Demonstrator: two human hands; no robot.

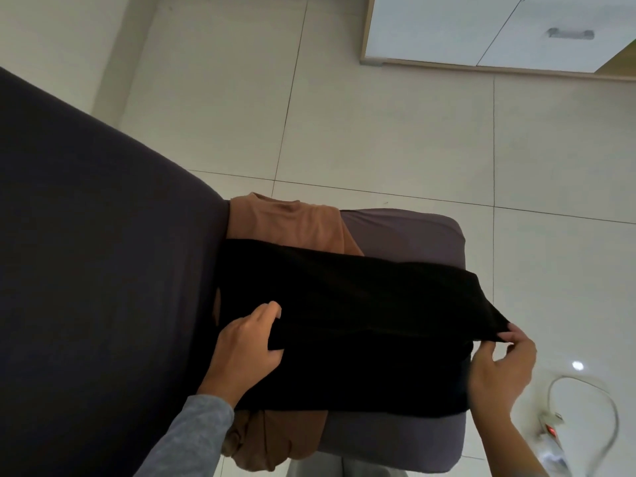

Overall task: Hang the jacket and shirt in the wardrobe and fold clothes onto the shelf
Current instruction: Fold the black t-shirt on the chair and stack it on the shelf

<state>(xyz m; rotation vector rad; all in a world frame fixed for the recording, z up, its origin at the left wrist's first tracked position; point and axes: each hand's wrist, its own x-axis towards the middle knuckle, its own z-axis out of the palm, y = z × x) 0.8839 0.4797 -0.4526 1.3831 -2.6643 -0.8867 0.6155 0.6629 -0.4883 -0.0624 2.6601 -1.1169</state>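
Black garment (pixel 344 315) lies across the sofa seat (pixel 406 232), over a brown one (pixel 292 222). Left hand (pixel 246 346) clamps its edge, right hand (pixel 504 364) pinches the corner; best keep it taut and fold squarely.

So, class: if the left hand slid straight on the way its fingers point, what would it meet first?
Probably more of the black garment that the left hand already grips, then the brown garment beyond; depth is unclear.
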